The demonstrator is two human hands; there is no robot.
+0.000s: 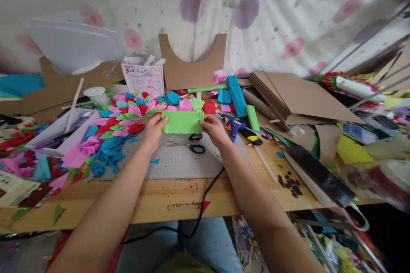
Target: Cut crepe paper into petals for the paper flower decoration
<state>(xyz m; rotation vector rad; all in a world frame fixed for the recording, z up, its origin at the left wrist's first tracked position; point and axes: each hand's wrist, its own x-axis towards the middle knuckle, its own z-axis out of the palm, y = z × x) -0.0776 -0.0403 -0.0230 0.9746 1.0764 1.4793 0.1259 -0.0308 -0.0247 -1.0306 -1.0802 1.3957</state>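
Observation:
A strip of bright green crepe paper (182, 122) is stretched flat between my two hands, above the grey cutting mat (173, 164). My left hand (154, 131) pinches its left end, and my right hand (214, 129) pinches its right end. Below the strip lie black-handled scissors (196, 149) with their blades pointing left. Just right of my right hand rests a blue hot glue gun (235, 127). Behind the strip sit small folded pieces of crepe paper in pink, green and red (209, 106).
Layered paper petals (134, 113) and a white tray (60, 149) fill the left side. A white box (143, 77) stands behind. At right are stacked cardboard sheets (307, 94), a blue crepe roll (236, 96), a utility knife (252, 137) and several dark pebble-like pieces (291, 185). A black cable (205, 198) crosses the table edge.

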